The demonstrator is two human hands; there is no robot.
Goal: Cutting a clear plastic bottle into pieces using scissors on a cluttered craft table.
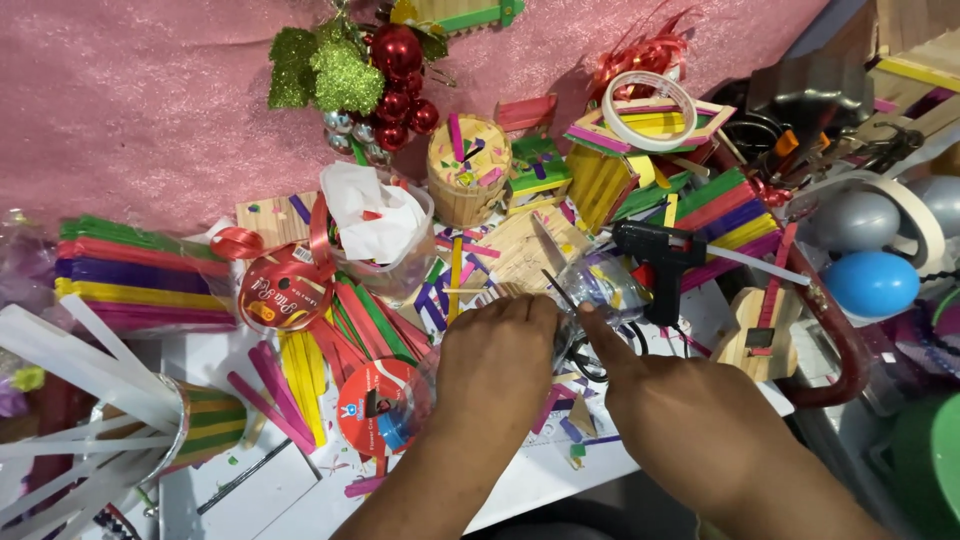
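Note:
My left hand is curled on the near side of a clear plastic piece and grips its edge. My right hand lies just to the right of it, index finger stretched out along the plastic. Black scissors sit between the two hands, with the handle loops by my right thumb and the thin blades pointing up along the plastic. How the right hand holds the handles is partly hidden. Both hands rest over a white table littered with coloured craft sticks.
A black glue gun lies just behind the plastic. Left of my hands are a red ribbon spool, a red tape reel and packs of coloured sticks. A stick-built cup, a tape roll and a blue balloon stand further off.

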